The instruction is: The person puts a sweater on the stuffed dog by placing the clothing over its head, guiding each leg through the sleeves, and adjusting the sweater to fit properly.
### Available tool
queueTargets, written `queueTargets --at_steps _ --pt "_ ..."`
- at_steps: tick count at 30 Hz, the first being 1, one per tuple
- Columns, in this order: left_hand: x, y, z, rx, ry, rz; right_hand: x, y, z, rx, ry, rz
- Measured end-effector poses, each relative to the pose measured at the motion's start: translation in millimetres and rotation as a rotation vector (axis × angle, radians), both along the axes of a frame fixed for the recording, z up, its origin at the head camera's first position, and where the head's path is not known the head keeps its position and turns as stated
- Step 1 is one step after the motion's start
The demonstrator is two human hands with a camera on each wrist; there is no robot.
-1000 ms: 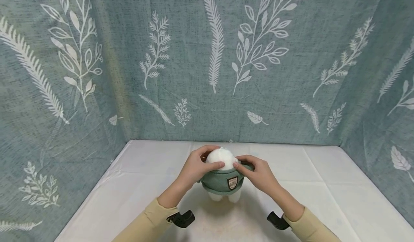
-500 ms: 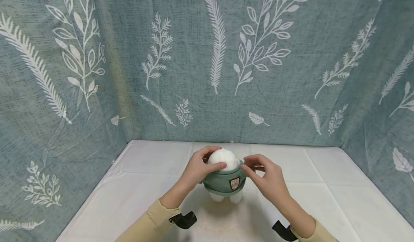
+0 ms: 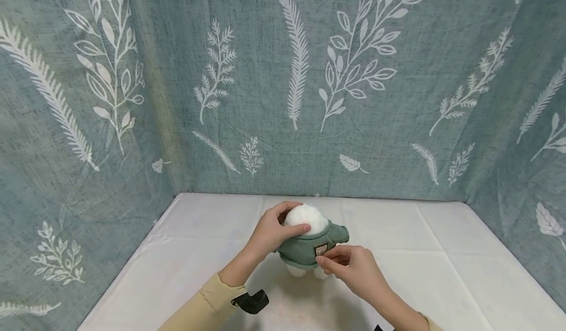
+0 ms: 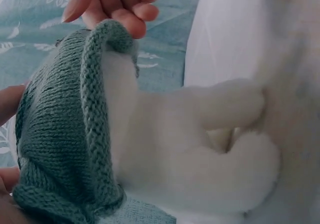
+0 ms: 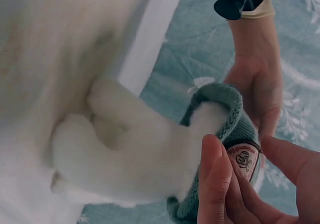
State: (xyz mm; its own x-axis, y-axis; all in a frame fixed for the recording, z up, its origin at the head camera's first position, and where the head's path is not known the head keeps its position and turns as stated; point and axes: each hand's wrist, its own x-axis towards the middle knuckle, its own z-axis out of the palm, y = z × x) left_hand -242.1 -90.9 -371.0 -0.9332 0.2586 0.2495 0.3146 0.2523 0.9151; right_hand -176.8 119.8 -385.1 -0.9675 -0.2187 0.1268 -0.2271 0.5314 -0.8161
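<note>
A white plush toy (image 3: 305,216) stands upright on two stubby legs, wearing a teal knitted sweater (image 3: 297,250) with a shield-shaped patch (image 3: 321,250). My left hand (image 3: 276,228) holds its upper part from the left, thumb across the front at the collar and fingers partly hidden behind. Beside the patch and the lower hem is my right hand (image 3: 353,267), its fingers loosely bent. In the right wrist view, the fingers (image 5: 215,184) lie over the hem (image 5: 232,119), apart from the thumb. One sweater sleeve (image 3: 338,234) sticks out to the right.
A white cloth (image 3: 424,272) covers the table, with fold creases across it. Teal fabric walls (image 3: 265,75) with white leaf prints enclose the back and both sides. A black wrist strap (image 3: 251,301) sits on the left forearm.
My right hand has let go of the sweater's right shoulder and moved down to the patch and hem. The sleeve there now shows. My left hand keeps its hold.
</note>
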Motion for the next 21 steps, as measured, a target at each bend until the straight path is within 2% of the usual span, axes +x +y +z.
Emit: queueTargets --at_steps 4,9,21 --pt "-0.1 -1.6 -0.9 -0.033 -0.01 0.004 -2.6 -4 -0.6 -0.068 -0.037 -0.003" --pt "0.3 -3.0 -3.1 -0.033 -0.006 0.007 -3.5 -8 -2.0 -0.13 -0.045 -0.017" --pt "1.9 1.5 -4.9 -0.052 0.009 0.054 -2.3 -13 0.3 -0.197 -0.095 -0.033"
